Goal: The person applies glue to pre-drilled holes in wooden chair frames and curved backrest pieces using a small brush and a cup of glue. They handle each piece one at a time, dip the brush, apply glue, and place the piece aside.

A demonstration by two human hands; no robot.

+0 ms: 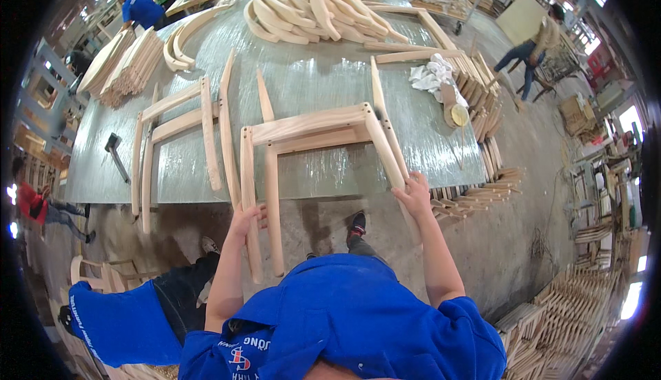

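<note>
A pale wooden chair frame (313, 126) lies on the grey worktable (303, 80), its legs hanging over the near edge. My left hand (246, 220) grips the frame's left leg (248, 194) below the table edge. My right hand (414, 194) holds the right leg (385, 149) near its lower end. A second assembled frame (175, 115) lies to the left on the table, with loose tapered legs (227, 118) between the two.
A heap of curved wooden back rails (317, 4) covers the far table end. White rags (430, 77), a mallet (116, 154), stacked slats (124, 63) and more parts (482, 97) surround it. A person in blue crouches at lower left (131, 321); others work further off.
</note>
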